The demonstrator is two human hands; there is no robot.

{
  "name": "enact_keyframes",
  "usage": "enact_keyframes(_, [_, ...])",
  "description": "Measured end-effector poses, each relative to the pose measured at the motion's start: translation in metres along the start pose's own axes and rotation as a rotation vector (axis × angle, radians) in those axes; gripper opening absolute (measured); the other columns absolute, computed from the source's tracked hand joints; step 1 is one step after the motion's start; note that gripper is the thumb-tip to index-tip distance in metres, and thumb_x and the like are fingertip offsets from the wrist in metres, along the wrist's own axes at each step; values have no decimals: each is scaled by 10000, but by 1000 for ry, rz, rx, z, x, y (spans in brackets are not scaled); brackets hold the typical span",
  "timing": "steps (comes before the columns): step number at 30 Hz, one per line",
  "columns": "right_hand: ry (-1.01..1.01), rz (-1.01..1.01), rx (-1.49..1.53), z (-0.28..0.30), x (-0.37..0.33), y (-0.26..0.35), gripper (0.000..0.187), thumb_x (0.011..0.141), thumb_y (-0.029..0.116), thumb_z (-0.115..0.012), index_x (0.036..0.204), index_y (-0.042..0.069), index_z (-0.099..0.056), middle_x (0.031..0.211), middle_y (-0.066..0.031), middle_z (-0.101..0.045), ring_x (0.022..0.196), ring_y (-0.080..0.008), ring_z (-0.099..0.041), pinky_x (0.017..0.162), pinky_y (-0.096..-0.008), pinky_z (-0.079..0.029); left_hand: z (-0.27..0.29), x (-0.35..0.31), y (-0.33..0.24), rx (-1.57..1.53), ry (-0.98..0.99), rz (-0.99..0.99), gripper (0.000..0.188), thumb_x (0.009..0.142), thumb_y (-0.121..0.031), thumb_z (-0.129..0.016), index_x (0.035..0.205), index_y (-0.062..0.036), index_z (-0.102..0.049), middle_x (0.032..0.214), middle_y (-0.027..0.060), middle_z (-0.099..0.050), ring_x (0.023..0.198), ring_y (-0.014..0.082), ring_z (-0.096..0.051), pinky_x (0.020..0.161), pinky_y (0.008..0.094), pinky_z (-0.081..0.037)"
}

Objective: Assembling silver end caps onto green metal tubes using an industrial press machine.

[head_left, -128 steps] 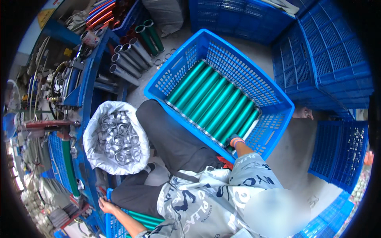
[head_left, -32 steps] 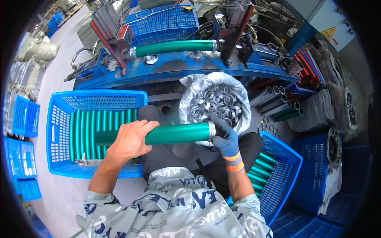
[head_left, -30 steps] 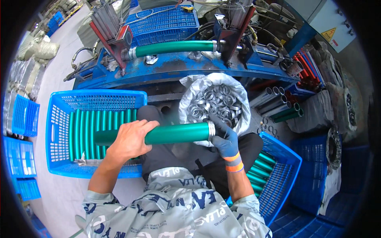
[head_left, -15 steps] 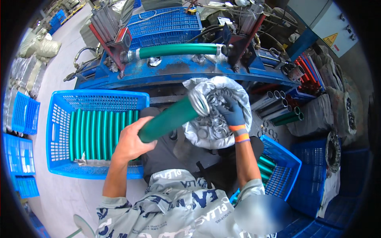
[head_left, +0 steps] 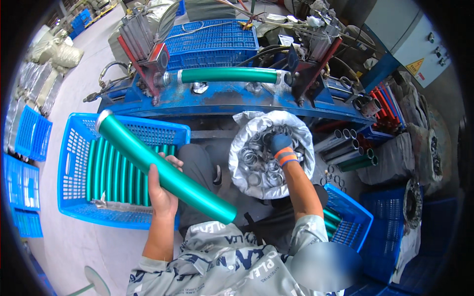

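My left hand (head_left: 163,190) grips a long green tube (head_left: 148,160) around its middle; the tube slants from a silver cap at the upper left, over the left crate, down to my lap. My gloved right hand (head_left: 280,144) reaches into a white bag of metal rings (head_left: 247,170) between my knees; its fingers are down among the rings, and whether they hold one is hidden. Another green tube (head_left: 228,75) lies clamped across the blue machine frame (head_left: 227,98) ahead.
A blue crate (head_left: 74,163) of green tubes stands at my left, another blue crate (head_left: 353,224) with tubes at my right. Silver, green and red tubes (head_left: 353,153) are stacked to the right. More blue crates (head_left: 27,163) line the far left floor.
The tube has swung from level in both hands to slanting up-left, held by my left hand alone. My right hand let go and reached into the bag of rings.
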State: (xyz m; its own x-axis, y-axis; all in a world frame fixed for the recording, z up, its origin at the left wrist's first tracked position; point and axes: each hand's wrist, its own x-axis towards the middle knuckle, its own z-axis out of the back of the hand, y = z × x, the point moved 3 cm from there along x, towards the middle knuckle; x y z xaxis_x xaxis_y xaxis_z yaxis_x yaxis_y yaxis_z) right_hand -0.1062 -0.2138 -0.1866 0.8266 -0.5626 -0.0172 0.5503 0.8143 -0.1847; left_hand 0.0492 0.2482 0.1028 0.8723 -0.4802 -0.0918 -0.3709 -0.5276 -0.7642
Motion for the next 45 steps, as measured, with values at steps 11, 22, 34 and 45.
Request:
enact_keyframes(11, [-64,-307,2466,172,-190,82,276,1164,214,-649,1371,49,-726,1275,-104,-774,1139,-196,-772,983,-393,-667,22,-11,83,-117,-63,275,498,1127,-546,-719,1344,-97,-719,1339,87,-789,1269,248,-750,1091,449,-624])
enact_keyframes(22, [-124,-125,2178,233,-214,95,650,1057,-17,-701,1671,-103,-506,1644,-200,-631,1496,-281,-621,1287,-425,-464,25,-27,67,19,-46,109,473,1148,-432,-725,1469,-94,-640,1482,148,-715,1340,329,-725,1107,552,-609])
enact_keyframes(34, [-99,-19,2078,248,-168,93,526,1115,56,-687,1619,-60,-595,1511,-150,-722,1345,-203,-697,1172,-376,-551,31,8,58,-79,27,159,541,1121,-493,-739,1443,-63,-679,1500,153,-721,1360,287,-726,1139,470,-626])
enact_keyframes(45, [-437,13,1690,229,31,48,528,1110,263,-758,1568,13,-675,1544,-149,-718,1421,-271,-670,1238,-384,-480,27,51,33,-360,-150,215,646,1047,-523,-836,1426,-38,-642,1414,101,-706,1321,261,-707,1119,444,-629])
